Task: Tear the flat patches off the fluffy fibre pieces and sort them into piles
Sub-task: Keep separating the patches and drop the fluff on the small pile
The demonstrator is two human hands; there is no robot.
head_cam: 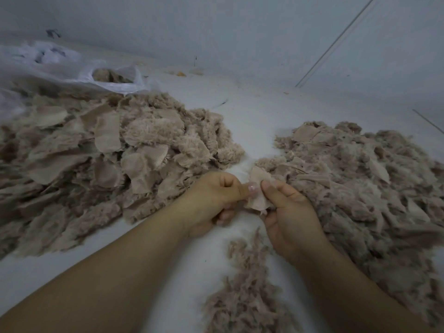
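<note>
The job looks well under way but far from finished: a big heap of fluffy pieces with flat patches [91,159] lies on the left, a second pile [360,188] on the right, and a small near pile of loose fluff [247,292]. Between them, the left hand [216,200] and right hand [290,212] both pinch one fibre piece [258,191], thumbs on its flat patch, seemingly about to tear.
</note>
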